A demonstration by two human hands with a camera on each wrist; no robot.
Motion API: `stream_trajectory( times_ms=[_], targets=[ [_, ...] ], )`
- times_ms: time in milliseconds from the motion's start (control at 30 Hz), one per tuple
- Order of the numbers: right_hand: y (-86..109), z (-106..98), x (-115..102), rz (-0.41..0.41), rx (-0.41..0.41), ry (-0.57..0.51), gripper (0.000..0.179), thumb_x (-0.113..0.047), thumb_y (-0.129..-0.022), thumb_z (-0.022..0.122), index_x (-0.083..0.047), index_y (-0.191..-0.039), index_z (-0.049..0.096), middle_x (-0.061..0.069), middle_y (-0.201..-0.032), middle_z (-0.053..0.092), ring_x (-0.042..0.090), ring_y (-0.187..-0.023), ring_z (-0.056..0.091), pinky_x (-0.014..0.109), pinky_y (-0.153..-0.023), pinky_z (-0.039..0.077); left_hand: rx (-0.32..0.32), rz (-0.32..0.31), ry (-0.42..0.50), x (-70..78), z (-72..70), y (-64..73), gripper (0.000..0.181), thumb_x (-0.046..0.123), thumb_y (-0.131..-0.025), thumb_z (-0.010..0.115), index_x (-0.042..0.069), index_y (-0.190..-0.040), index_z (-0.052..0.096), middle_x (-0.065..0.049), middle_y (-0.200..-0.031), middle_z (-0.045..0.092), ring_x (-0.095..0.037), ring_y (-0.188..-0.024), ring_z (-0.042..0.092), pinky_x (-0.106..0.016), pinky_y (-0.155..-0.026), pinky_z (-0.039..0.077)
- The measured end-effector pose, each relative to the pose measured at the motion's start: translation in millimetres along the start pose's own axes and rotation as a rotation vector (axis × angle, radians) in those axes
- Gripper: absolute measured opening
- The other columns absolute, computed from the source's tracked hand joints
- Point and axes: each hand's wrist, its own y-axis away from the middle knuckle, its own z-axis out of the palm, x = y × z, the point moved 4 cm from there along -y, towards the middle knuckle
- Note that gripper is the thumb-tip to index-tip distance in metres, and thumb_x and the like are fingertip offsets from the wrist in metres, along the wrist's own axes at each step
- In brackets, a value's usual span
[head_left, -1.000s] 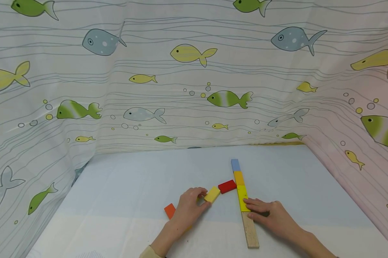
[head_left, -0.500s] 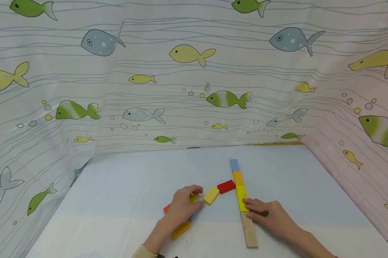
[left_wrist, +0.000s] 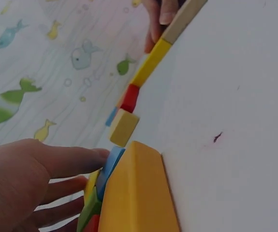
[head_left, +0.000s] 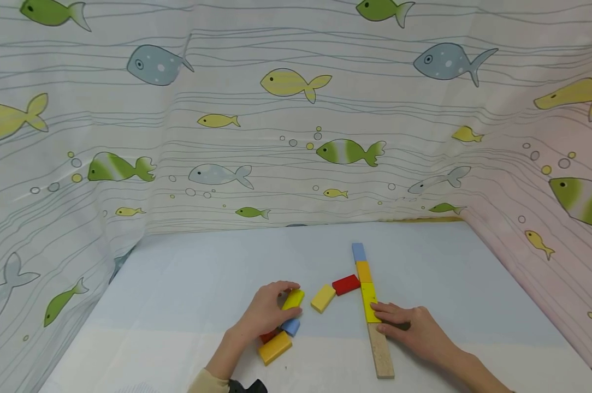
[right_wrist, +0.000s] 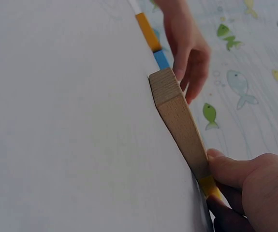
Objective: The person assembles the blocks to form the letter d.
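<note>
In the head view my left hand pinches a bright yellow block between thumb and fingers, over a small cluster of blocks. A blue block, a dark red block and an amber block lie by the thumb and wrist. My right hand rests its extended fingertips on a yellow piece in a straight row, with its thumb against the plain wooden block. The left wrist view also shows a green block beneath the left fingers, partly hidden.
Farther along the row come an orange block and a blue end block. A red block angles off the row, and a pale yellow block lies at its corner. A fish-patterned curtain surrounds the table.
My left hand has let go of the pale yellow block and moved left to the bright yellow one. The orange-red block seen earlier is now behind that hand. My right hand stays put.
</note>
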Motion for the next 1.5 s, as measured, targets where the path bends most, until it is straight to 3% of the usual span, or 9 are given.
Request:
stream_trajectory(
  times_ms=[300,567,1033,1500],
  targets=[
    [-0.5,2,3,0.054,-0.016,-0.018,0.047,-0.053,-0.087,0.070,-0.027,-0.125,0.071,-0.011,-0.130,0.066,0.026,-0.129,0.057,0.047,-0.100,0.050,-0.071,-0.024,0.015,-3.7,-7.6,1.0,0.055,0.032,-0.086,0.079,0.013,-0.134,0.062,-0.003,-0.128,0.066,-0.022,-0.111,0.061,-0.044,-0.096,0.053],
    [-0.5,3,3,0.044,-0.012,-0.017,0.047,-0.055,-0.086,0.069,-0.027,-0.124,0.071,-0.012,-0.131,0.065,0.026,-0.129,0.057,0.047,-0.100,0.050,-0.044,-0.021,0.017,-7.9,-11.0,-0.2,0.055,0.032,-0.085,0.080,0.012,-0.134,0.061,-0.004,-0.123,0.067,-0.022,-0.110,0.062,-0.043,-0.096,0.054],
    [0.2,-1,1,0.033,0.000,-0.017,0.048,-0.055,-0.087,0.069,-0.028,-0.126,0.070,-0.011,-0.130,0.066,0.027,-0.128,0.058,0.046,-0.099,0.051,-0.054,-0.010,0.042,-7.5,-11.2,-0.1,0.058,0.029,-0.086,0.079,0.011,-0.137,0.058,-0.005,-0.125,0.066,-0.024,-0.111,0.061,-0.046,-0.097,0.053],
    [-0.7,1,2,0.039,0.003,-0.014,0.048,-0.055,-0.086,0.069,-0.029,-0.127,0.070,-0.010,-0.130,0.066,0.027,-0.128,0.058,0.046,-0.099,0.051,-0.031,-0.048,0.027,-12.2,-8.8,-0.5,0.058,0.033,-0.086,0.079,0.012,-0.136,0.059,-0.005,-0.124,0.067,-0.024,-0.113,0.062,-0.046,-0.098,0.052]
  ],
)
